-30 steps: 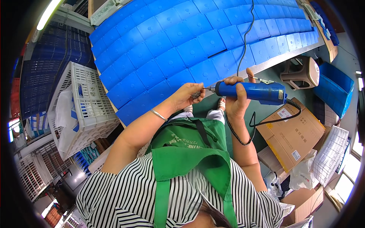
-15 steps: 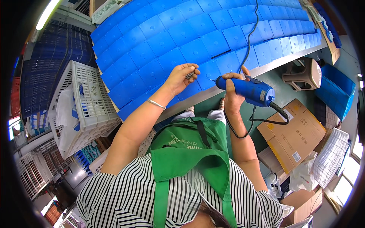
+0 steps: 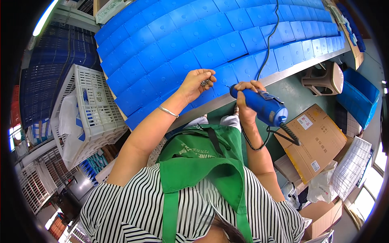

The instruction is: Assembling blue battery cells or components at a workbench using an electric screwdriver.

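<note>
My right hand [image 3: 247,101] grips a blue electric screwdriver [image 3: 263,107] with a black cord, its thin bit pointing left toward the table. Curled fingers of my left hand [image 3: 195,86] hold a small clump of metal screws [image 3: 205,82] over the table's near edge. Rows of flat blue plastic panels [image 3: 174,44], each with a small round mark, cover the table and overlap one another. The screwdriver's tip hovers close to the front row of panels; whether it touches one I cannot tell.
White plastic crates [image 3: 101,103] stand at the left. To the right are a beige stool [image 3: 324,79], a blue bin [image 3: 358,97] and a flattened cardboard box [image 3: 312,141]. A black cable [image 3: 267,44] runs across the panels, and a metal strip [image 3: 283,73] edges the table.
The screwdriver has tilted, its rear end swinging down and toward me. My left hand has shifted slightly right with the screws still in its fingers.
</note>
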Demonstrator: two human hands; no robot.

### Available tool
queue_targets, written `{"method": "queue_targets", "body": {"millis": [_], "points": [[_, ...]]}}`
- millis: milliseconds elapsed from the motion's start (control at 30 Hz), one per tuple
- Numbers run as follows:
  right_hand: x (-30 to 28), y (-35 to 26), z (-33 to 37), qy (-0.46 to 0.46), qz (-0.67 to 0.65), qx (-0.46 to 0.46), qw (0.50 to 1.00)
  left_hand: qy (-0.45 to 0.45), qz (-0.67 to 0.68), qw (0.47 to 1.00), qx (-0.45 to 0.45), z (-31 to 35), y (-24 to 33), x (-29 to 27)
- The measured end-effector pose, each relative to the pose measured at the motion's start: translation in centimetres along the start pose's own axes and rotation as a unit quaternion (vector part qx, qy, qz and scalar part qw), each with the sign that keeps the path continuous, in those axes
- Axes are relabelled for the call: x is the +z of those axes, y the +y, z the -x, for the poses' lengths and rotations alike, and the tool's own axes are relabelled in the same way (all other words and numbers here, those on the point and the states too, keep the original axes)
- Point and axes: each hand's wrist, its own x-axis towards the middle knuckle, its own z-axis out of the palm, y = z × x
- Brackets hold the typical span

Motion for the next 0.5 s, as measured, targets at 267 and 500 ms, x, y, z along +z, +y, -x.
{"method": "queue_targets", "body": {"millis": [267,500], "points": [[-0.7,-0.6,-1.1,-0.057,0.239,0.003,0.969,-0.006,0.012,1.0,0.022,1.4,0.3,-0.4],[4.3,-4.0,1.3,0.004,-0.085,0.112,0.99,0.037,0.046,0.997,-0.039,6.6,-3.1,-1.5]]}}
